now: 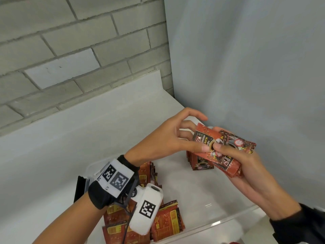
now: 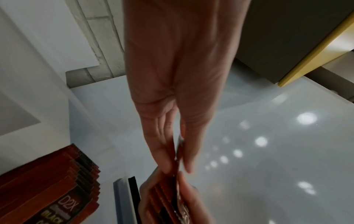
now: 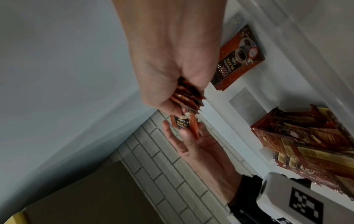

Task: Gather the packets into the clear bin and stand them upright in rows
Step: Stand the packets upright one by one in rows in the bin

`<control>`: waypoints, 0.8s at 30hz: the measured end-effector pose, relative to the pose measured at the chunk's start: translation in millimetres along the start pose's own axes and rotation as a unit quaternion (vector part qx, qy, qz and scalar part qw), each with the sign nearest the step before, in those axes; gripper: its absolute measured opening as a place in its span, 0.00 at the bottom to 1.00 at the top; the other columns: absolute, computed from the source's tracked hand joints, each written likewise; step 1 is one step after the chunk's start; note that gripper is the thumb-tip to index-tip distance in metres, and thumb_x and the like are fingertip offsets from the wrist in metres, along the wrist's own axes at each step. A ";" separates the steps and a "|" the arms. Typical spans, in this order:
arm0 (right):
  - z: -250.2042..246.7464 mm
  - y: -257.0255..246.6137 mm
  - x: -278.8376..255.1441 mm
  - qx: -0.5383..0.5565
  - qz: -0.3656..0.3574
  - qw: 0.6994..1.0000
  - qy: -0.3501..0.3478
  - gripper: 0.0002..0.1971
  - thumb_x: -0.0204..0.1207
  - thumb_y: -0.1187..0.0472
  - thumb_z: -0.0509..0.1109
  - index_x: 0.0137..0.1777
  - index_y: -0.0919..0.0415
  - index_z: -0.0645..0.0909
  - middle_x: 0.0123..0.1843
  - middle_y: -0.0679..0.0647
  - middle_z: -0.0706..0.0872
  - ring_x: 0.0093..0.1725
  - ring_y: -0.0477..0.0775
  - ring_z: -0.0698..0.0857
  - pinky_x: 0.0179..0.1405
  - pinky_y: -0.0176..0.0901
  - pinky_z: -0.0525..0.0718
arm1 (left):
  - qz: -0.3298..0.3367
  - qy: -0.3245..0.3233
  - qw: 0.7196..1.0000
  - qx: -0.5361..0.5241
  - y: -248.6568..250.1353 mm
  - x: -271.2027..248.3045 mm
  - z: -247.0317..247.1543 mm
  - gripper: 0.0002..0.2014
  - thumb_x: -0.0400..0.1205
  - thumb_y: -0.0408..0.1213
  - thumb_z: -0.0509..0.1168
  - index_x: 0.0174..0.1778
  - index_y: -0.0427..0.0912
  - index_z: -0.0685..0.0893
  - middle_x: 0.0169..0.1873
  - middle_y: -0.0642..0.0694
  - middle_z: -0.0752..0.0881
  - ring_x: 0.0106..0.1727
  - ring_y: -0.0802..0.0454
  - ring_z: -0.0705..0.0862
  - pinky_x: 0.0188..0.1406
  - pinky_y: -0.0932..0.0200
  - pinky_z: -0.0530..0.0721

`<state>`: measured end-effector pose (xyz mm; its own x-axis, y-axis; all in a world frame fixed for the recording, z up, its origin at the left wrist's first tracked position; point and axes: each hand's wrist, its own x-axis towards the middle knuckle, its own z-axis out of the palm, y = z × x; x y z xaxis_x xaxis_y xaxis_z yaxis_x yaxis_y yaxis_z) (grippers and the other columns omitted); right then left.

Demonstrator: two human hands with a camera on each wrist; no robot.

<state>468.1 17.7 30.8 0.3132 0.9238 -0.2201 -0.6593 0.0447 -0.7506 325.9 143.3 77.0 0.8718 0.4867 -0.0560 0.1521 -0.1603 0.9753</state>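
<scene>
Head view, nearest first: the loose packets (image 1: 165,221) lie jumbled at the near end of the clear bin (image 1: 219,223), partly under my left wrist, most showing their yellow-printed backs. They are flat or leaning, so I judge they are the ones not yet sorted.

Above the bin my right hand (image 1: 246,166) is curled round a small stack of packets (image 1: 228,155), thumb across the top face, which keeps them squared together as one bundle. My left hand (image 1: 165,138) pinches the top packet (image 1: 204,136) of that stack between thumb and fingers, the other fingers lifted clear. I take it this is to peel one off or turn it so all faces match before it goes down. From the right wrist the stack's edges look fanned, so the grip is loose enough for a packet to slide.

Farther on, a short row of packets (image 1: 200,161) stands upright at the bin's far end, fronts toward me. It probably leans on the bin's wall to stay up, though I cannot see the contact. Beyond lie the white table (image 1: 88,124) and the brick wall (image 1: 79,41)
</scene>
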 end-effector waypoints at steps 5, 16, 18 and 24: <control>0.9 -1.3 -2.0 0.001 -0.016 1.000 -0.010 0.29 0.62 0.68 0.75 0.67 0.63 0.79 0.58 0.63 0.89 0.52 0.59 0.90 0.45 0.44 0.88 | 0.025 -0.014 1.000 -0.006 2.5 5.4 -4.5 0.16 0.74 0.23 0.74 0.53 0.45 0.83 0.52 0.39 0.87 0.54 0.41 0.88 0.50 0.51 0.89; -3.1 -5.2 3.9 0.154 -0.131 0.974 0.103 0.09 0.72 0.58 0.71 0.51 0.56 0.82 0.38 0.50 0.85 0.43 0.48 0.85 0.50 0.42 0.88 | 0.047 -0.114 0.964 0.234 -10.7 9.1 -13.1 0.13 0.78 0.30 0.73 0.58 0.41 0.89 0.50 0.49 0.87 0.49 0.58 0.84 0.53 0.64 0.81; -3.5 -3.9 3.4 0.143 -0.130 0.975 0.109 0.07 0.73 0.57 0.70 0.49 0.56 0.83 0.39 0.50 0.85 0.44 0.48 0.85 0.53 0.43 0.88 | 0.069 -0.151 0.937 0.308 -19.2 13.7 -4.6 0.15 0.78 0.31 0.73 0.60 0.43 0.88 0.50 0.51 0.85 0.47 0.64 0.80 0.50 0.75 0.74; 2.5 -5.9 -0.1 0.140 -0.112 0.977 0.115 0.08 0.71 0.55 0.70 0.47 0.57 0.85 0.39 0.52 0.85 0.42 0.48 0.87 0.55 0.45 0.88 | 0.072 -0.171 0.872 0.454 -50.3 31.9 19.0 0.17 0.80 0.26 0.67 0.65 0.38 0.84 0.55 0.43 0.77 0.55 0.50 0.74 0.55 0.61 0.72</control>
<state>470.2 18.3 36.8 0.5958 0.7699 -0.2285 -0.7074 0.3684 -0.6032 354.9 150.6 22.2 0.9767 0.1458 -0.1577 0.1996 -0.8876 0.4151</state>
